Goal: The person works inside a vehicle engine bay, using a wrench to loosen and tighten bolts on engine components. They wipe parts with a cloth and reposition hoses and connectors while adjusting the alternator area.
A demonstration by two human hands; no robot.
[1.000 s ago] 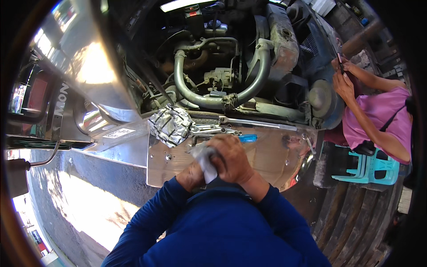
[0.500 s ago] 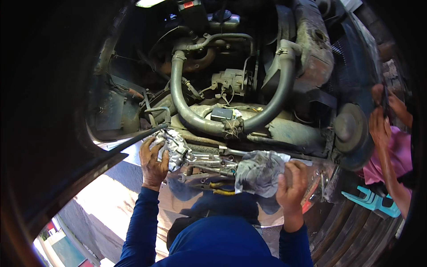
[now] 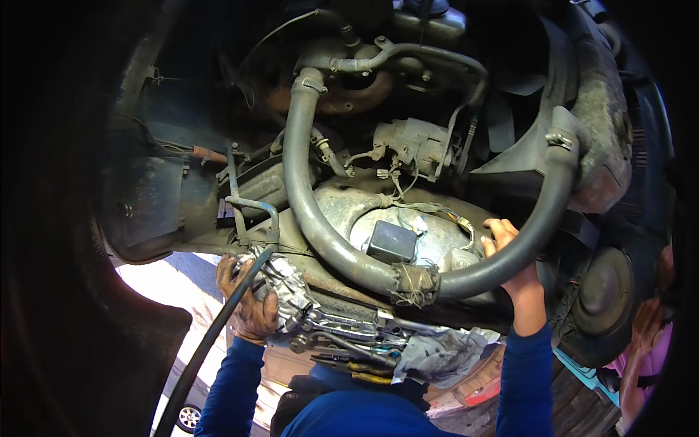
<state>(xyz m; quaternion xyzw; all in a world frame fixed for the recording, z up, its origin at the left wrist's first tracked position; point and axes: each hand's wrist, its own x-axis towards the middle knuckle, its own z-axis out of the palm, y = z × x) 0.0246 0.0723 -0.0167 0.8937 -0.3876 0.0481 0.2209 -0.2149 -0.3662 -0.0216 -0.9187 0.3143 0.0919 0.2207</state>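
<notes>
The thick grey radiator hose (image 3: 342, 255) is curving in a wide U across the open engine bay, low over the metal housing (image 3: 408, 233) with its small black box (image 3: 391, 241). The right hand (image 3: 510, 255) is reaching up under its right-hand bend, fingers spread and pressing against the rubber, not closed around it. The left hand (image 3: 247, 302) is resting on crumpled foil (image 3: 287, 288) at the bay's front-left edge, fingers loosely curled, beside a thin black hose (image 3: 218, 328). Wrenches and pliers (image 3: 342, 342) and a grey rag (image 3: 444, 353) are lying along the front edge. Leaning in could, I judge, be nudging those loose tools off the edge.
</notes>
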